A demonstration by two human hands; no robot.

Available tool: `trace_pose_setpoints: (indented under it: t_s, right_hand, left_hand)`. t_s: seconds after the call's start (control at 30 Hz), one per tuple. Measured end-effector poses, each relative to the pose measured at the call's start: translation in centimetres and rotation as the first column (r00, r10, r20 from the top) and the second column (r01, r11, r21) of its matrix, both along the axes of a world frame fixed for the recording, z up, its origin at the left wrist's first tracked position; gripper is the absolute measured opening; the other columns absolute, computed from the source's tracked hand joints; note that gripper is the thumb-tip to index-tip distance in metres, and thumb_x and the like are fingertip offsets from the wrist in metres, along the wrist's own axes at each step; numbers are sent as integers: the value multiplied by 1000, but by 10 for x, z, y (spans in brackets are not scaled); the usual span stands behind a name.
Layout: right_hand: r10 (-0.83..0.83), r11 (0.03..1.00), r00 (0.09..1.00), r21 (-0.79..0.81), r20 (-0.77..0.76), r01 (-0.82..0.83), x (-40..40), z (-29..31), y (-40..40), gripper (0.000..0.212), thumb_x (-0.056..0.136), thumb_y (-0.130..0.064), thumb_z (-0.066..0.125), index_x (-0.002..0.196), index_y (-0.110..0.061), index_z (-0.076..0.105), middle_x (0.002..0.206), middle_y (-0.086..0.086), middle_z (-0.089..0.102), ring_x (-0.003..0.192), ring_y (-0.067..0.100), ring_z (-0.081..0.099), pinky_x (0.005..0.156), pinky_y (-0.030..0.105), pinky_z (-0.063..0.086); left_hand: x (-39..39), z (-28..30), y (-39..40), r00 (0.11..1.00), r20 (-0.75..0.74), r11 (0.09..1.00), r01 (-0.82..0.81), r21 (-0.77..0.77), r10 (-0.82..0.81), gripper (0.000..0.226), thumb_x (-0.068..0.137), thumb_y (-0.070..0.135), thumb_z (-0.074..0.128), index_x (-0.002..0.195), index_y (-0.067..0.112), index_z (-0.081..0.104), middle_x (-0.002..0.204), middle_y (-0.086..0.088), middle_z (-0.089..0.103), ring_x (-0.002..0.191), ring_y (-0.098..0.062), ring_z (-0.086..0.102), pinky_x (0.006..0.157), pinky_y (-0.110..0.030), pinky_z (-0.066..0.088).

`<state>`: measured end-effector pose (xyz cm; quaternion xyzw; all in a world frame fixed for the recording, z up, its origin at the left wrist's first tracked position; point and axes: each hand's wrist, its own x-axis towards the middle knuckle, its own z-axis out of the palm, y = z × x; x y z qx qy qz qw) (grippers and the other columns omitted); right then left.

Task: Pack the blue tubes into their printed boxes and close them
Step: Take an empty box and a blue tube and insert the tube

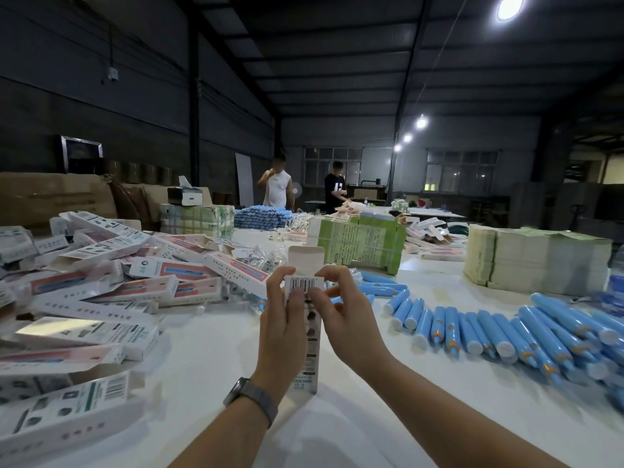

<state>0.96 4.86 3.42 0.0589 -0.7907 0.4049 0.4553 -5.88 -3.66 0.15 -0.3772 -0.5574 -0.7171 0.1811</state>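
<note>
Above the white table (216, 352), one printed box (312, 336), top flap up, pinched by both left hand (283, 319) and right hand (344, 312)

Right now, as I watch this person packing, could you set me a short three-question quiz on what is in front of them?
1. True or false: the top flap of the printed box that both hands hold is already tucked shut.
2. Which hand wears the wrist band: the left hand or the right hand?
3. The loose blue tubes on the white table lie mostly on which side of the person? A) left B) right C) behind the stacked leaflets

Key
1. False: the flap stands open above the barcode.
2. The left hand.
3. B; the pile of boxes lies to the left.
</note>
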Motion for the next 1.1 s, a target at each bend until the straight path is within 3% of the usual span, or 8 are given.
trace_pose_setpoints:
  t_s: [0.17,0.3,0.4,0.53,0.7,0.87,0.97,1.1]
  right_hand:
    - [-9,1000,999,23,-34,10,0,13,2,27,88,-12,70,91,-35,56,118,-14,63,108,8,59,81,26,52]
    - [14,999,1000,-32,-16,-15,-2,19,4,19,86,-14,73,85,-28,61,97,-22,67,92,7,63,78,30,54]
    - [5,997,998,-74,-57,-9,-4,18,-1,28,87,-13,72,93,-34,54,90,-15,64,81,7,61,71,23,53]
    - [7,999,998,-38,-70,-9,-5,19,-4,51,90,-8,66,117,-49,49,100,-14,62,87,7,60,71,18,51]
    - [-49,996,996,69,-75,54,-7,10,-1,19,93,-10,63,104,-23,71,103,-13,61,96,6,60,70,12,45]
    - [-90,988,992,116,-85,99,-5,11,0,16,90,-16,62,101,-22,73,104,-15,62,98,8,61,75,18,47]
    - [-104,990,990,81,-95,112,-4,15,-4,16,87,-30,60,91,-23,73,103,-19,65,105,7,59,88,28,48]
    - [-95,995,992,35,-86,98,-8,22,-10,7,88,-21,70,81,-23,71,92,-17,70,91,6,64,84,35,53]
  left_hand:
    - [-2,-2,0,1000,-12,1000,5,16,-5,23,99,40,38,115,55,45,94,12,70,73,-16,66,63,-32,53]
    - [-2,-1,0,1000,-26,1000,-2,-3,2,24,103,39,37,117,59,42,92,21,69,73,-8,67,59,-20,52]
    - [-2,-2,1,999,-35,1000,8,-13,-8,22,103,45,34,120,58,40,96,20,69,78,-8,68,62,-25,55]
    - [-2,-2,2,998,-22,998,63,-3,-63,29,100,45,39,127,53,36,105,21,68,90,-10,70,70,-29,57]
    - [-5,-1,1,993,20,992,112,53,-114,42,95,41,47,126,65,31,100,15,70,85,-10,70,70,-25,56]
    - [-8,-3,3,997,-40,998,68,0,-68,38,103,29,43,125,60,41,95,21,68,77,-10,66,65,-41,56]
    - [-9,-4,5,997,-55,999,50,1,-50,46,105,17,46,123,58,41,88,21,64,70,-9,58,61,-37,49]
    - [-9,-5,6,998,-22,998,60,9,-60,27,100,44,39,125,55,41,100,21,69,80,-8,68,66,-44,57]
